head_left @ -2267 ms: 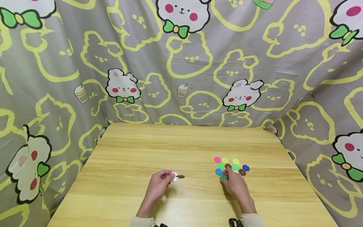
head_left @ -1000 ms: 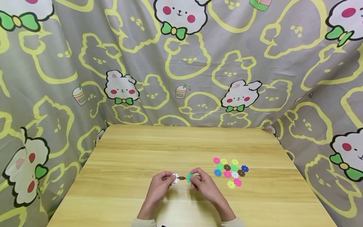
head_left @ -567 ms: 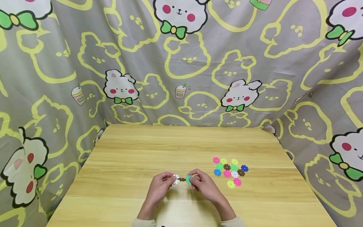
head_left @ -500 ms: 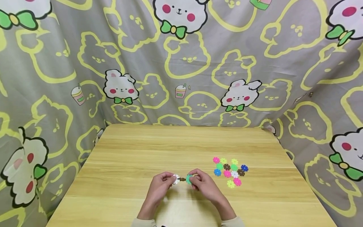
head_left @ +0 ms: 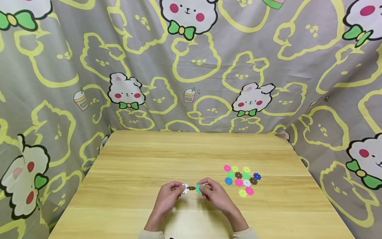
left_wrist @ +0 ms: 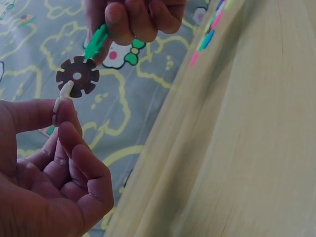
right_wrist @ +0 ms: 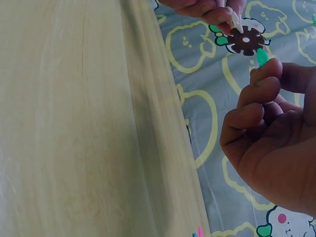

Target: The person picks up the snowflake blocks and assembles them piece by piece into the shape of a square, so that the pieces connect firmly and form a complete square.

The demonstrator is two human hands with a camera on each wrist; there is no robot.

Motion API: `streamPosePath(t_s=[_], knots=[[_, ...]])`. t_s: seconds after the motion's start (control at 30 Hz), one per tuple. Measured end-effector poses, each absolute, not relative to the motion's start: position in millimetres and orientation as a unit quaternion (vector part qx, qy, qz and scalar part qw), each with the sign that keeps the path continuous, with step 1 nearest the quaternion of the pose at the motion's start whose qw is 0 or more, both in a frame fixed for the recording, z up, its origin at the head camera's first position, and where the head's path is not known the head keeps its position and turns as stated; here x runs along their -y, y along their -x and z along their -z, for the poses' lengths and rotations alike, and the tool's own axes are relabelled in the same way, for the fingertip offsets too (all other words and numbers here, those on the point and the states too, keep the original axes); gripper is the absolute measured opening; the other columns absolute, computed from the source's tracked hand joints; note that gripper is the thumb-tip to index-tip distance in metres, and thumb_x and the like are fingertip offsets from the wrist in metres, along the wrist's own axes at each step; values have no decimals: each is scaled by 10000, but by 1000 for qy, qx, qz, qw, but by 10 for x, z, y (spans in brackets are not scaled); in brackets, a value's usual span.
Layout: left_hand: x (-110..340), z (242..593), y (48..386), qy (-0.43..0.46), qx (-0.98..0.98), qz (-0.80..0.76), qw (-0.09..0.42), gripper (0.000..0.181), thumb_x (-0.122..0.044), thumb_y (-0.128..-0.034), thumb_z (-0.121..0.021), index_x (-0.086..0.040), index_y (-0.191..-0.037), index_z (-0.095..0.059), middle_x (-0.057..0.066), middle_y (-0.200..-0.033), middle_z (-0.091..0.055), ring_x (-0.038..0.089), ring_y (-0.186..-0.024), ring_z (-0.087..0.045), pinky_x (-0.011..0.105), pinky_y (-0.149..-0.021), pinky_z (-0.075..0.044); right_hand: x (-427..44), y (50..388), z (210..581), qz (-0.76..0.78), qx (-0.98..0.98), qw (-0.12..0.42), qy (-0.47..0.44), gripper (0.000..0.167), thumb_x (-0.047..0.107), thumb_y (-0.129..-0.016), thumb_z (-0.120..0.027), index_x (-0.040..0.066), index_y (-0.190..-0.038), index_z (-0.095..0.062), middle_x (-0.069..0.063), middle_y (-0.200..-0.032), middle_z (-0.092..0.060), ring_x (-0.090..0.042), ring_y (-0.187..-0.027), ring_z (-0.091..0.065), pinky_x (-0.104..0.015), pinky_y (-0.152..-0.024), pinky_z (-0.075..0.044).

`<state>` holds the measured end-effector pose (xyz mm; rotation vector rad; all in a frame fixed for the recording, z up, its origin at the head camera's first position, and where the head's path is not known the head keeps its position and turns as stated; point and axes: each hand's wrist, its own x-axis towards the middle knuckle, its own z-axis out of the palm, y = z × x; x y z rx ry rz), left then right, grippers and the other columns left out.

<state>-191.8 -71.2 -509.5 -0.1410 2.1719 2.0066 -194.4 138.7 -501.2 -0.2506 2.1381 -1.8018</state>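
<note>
Over the near part of the wooden table point(head_left: 134, 159), left of the loose discs, the person's left hand point(head_left: 167, 197) pinches a white disc point(head_left: 185, 188) between thumb and finger. The right hand point(head_left: 217, 196), opposite, grips a green disc point(head_left: 198, 188) the same way. Between them sits a brown disc point(left_wrist: 77, 76), its notched rim meeting the white disc on the left and the green disc on the right; all three are held up off the wood. Farther right lie the loose discs, among them a dark blue disc point(head_left: 257, 176) at the group's right edge and a yellow disc point(head_left: 243, 193) at its near edge. A grey cartoon curtain point(head_left: 209, 59) hangs beyond the far edge.
</note>
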Motion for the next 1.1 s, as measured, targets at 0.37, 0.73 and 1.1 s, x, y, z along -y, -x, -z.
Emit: streamPosePath(t_s=[0.37, 0.73, 1.1], knots=[[717, 5128, 1953, 48, -725, -680, 101, 300, -224, -895, -678, 34, -1048, -666, 22, -827, -677, 169, -758, -589, 245, -648, -510, -1379, 1956, 5031, 642, -743, 169, 80, 308, 223, -985, -551, -3, -1195, -552, -6, -716, -533, -119, -641, -478, -201, -569, -394], [712, 5106, 1926, 50, -726, -678, 97, 313, -222, -897, -680, 48, -1055, -664, 32, -822, -685, 153, -750, -594, 238, -639, -504, -1368, 1955, 5033, 651, -737, 165, 71, 315, 219, -987, -547, -6, -1208, -544, -11, -717, -529, -114, -636, -474, -202, -567, -390], [702, 5153, 1944, 56, -724, -680, 101, 301, -192, -911, -661, 60, -1076, -654, 14, -826, -683, 133, -749, -596, 229, -634, -508, -1378, 1967, 5036, 647, -741, 168, 68, 316, 204, -981, -552, -20, -1203, -545, -22, -714, -531, -116, -627, -463, -194, -561, -370]])
